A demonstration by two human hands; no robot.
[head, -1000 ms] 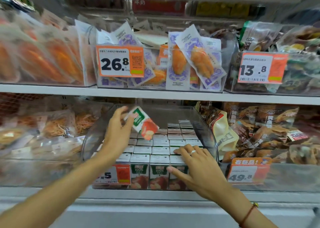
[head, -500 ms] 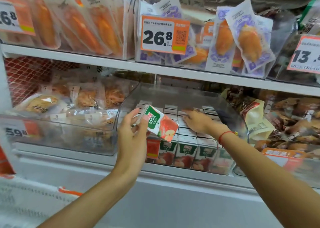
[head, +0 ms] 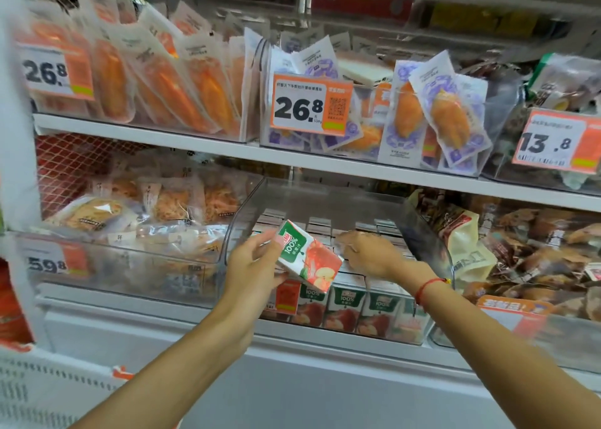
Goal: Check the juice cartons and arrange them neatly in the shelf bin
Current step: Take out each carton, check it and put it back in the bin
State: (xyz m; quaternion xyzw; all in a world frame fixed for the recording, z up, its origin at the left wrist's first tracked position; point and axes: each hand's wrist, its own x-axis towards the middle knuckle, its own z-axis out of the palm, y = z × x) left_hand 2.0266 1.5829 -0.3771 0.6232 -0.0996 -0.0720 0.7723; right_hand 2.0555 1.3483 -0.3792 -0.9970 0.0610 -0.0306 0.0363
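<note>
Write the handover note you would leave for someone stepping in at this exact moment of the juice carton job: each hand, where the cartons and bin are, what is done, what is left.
Left hand: holds one juice carton tilted, in front of the clear shelf bin, not yet placed.
Right hand: reaches into the bin, fingers on the tops of the rowed cartons; it seems to grip nothing.
Bin: on the lower shelf, between bagged snacks on either side.
Done: the cartons in the bin stand upright in rows, front row labels facing out.
Left: finish checking the held carton, set it upright in a row, straighten any that are off.
</note>
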